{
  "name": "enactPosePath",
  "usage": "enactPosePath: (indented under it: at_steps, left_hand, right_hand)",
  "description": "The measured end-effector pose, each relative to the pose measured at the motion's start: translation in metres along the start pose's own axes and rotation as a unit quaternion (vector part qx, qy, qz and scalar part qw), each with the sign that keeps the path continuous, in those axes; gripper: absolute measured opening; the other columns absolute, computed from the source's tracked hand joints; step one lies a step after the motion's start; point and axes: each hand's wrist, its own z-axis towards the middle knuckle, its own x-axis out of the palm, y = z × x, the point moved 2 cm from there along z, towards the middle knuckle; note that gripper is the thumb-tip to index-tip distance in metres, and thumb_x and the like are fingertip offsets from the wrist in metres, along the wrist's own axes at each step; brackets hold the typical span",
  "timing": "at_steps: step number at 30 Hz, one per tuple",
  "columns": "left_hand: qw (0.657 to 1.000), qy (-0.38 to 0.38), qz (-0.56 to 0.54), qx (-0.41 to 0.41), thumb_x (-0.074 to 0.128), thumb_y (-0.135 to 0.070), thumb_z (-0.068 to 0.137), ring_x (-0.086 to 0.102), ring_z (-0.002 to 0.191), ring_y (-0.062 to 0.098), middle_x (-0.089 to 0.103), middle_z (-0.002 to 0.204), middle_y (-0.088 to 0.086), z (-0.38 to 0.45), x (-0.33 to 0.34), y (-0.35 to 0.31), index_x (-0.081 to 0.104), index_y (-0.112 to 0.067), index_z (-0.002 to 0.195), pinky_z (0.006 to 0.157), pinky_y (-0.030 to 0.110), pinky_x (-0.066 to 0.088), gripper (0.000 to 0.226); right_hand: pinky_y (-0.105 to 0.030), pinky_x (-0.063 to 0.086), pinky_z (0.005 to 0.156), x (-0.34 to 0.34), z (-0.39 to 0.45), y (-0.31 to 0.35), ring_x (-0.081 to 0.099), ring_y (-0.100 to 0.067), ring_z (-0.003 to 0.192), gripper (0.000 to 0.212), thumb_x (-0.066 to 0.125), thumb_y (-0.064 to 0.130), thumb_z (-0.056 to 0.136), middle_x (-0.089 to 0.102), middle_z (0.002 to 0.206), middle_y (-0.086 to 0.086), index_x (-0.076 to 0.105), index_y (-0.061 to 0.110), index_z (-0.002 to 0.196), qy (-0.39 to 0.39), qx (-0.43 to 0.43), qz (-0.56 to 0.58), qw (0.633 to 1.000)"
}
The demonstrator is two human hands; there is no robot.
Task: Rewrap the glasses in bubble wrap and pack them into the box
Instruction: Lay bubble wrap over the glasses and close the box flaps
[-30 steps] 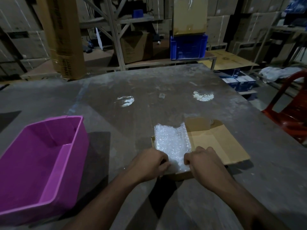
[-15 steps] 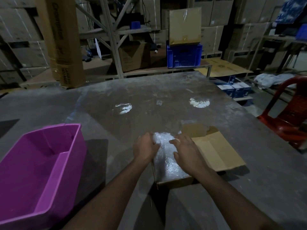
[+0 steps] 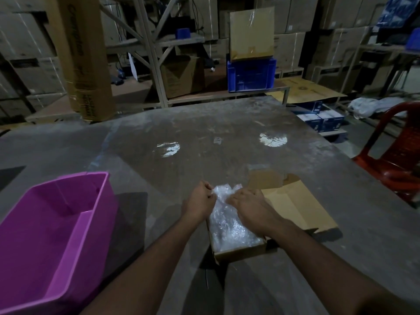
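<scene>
You're mid-pack: bubble wrap bundle sits inside the box, near edge of the surface. Glasses not visible through the wrap. Left hand pinches the wrap's far end at 11 o'clock of the bundle; right hand curls onto it at 1 o'clock. Next, likely: tuck that loose end down flat, then fold the flap at 3 o'clock over.

Dim warehouse, stacked cartons, metal shelving, grey table, red chair
</scene>
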Motion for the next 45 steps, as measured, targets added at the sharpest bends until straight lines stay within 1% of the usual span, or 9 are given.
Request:
enactPosePath:
  at_steps: [4,9,13,22,26,30,34,41,45]
  left_hand:
    - [0.984,-0.072,0.136,0.085,0.066,-0.018,0.086,0.059,0.092,0.015,0.062,0.096,-0.007,-0.006,0.000,-0.003,0.050,-0.031,0.091,0.071,0.028,0.041,0.021]
    - [0.941,-0.019,0.260,0.216,0.060,-0.012,0.093,0.056,0.111,0.017,0.068,0.110,-0.006,-0.003,0.004,-0.010,0.074,-0.031,0.109,0.090,0.032,0.044,0.029]
    - [0.923,0.006,0.322,0.211,0.051,-0.020,0.096,0.051,0.116,0.018,0.066,0.116,-0.006,-0.006,0.003,-0.003,0.070,-0.034,0.122,0.095,0.037,0.039,0.035]
    - [0.915,0.042,0.339,0.215,0.037,-0.067,0.093,0.046,0.122,0.021,0.060,0.134,-0.006,-0.020,0.004,0.017,0.054,-0.032,0.139,0.098,0.044,0.032,0.060]
    - [0.916,0.041,0.334,0.219,0.037,-0.069,0.094,0.046,0.123,0.019,0.058,0.137,-0.007,-0.020,0.005,0.020,0.051,-0.033,0.141,0.099,0.042,0.032,0.061]
    - [0.920,0.052,0.320,0.219,0.037,-0.068,0.096,0.046,0.125,0.018,0.056,0.139,-0.005,-0.021,0.005,0.019,0.049,-0.031,0.144,0.102,0.042,0.032,0.062]
    - [0.920,0.054,0.319,0.221,0.037,-0.067,0.094,0.046,0.123,0.020,0.058,0.135,-0.003,-0.019,0.004,0.016,0.051,-0.029,0.142,0.100,0.042,0.033,0.063]
    - [0.916,0.051,0.321,0.234,0.035,-0.068,0.095,0.042,0.124,0.019,0.054,0.137,-0.003,-0.019,0.007,0.023,0.048,-0.030,0.145,0.103,0.042,0.032,0.064]
    - [0.920,0.051,0.309,0.236,0.035,-0.068,0.096,0.040,0.124,0.018,0.051,0.138,-0.003,-0.021,0.008,0.024,0.048,-0.028,0.145,0.105,0.040,0.031,0.064]
  right_hand:
    - [-0.040,0.031,0.100,0.007,0.001,-0.002,0.048,-0.014,0.127,0.052,0.051,0.006,0.092,0.060,0.138,0.005,0.054,0.029,0.138,0.013,0.004,-0.008,1.000]
    - [-0.035,0.030,0.098,0.004,0.003,0.002,0.056,-0.012,0.112,0.040,0.043,0.010,0.097,0.066,0.125,0.007,0.059,0.033,0.125,0.016,0.015,0.011,1.000]
    - [-0.044,0.030,0.103,0.009,0.005,0.001,0.050,-0.019,0.123,0.047,0.042,0.018,0.099,0.051,0.142,-0.002,0.044,0.024,0.146,0.048,0.013,-0.043,0.998]
    - [-0.054,0.025,0.104,0.009,0.010,0.003,0.038,-0.020,0.136,0.047,0.045,0.023,0.100,0.042,0.151,0.000,0.043,0.022,0.147,0.114,0.028,-0.083,0.990]
    - [-0.063,0.000,0.117,0.009,0.006,0.004,0.036,-0.018,0.144,0.049,0.042,0.014,0.100,0.043,0.155,-0.001,0.041,0.022,0.149,0.118,0.059,-0.005,0.991]
    - [-0.054,0.008,0.116,0.004,0.001,0.002,0.032,-0.014,0.147,0.053,0.042,0.012,0.099,0.042,0.156,-0.004,0.038,0.021,0.150,0.126,0.064,0.058,0.988]
    - [-0.057,0.000,0.122,-0.008,-0.007,0.010,0.025,-0.010,0.149,0.049,0.041,0.034,0.105,0.036,0.160,0.005,0.035,0.025,0.153,0.099,0.061,0.054,0.992]
    - [-0.056,-0.012,0.120,0.003,-0.022,0.012,-0.001,-0.010,0.154,0.070,0.022,0.055,0.105,0.002,0.169,0.002,0.002,0.018,0.161,0.205,0.052,0.041,0.976]
    - [-0.060,-0.009,0.119,0.009,-0.021,0.010,0.000,-0.012,0.155,0.074,0.017,0.060,0.103,0.003,0.169,0.000,0.001,0.017,0.161,0.210,0.058,0.033,0.975]
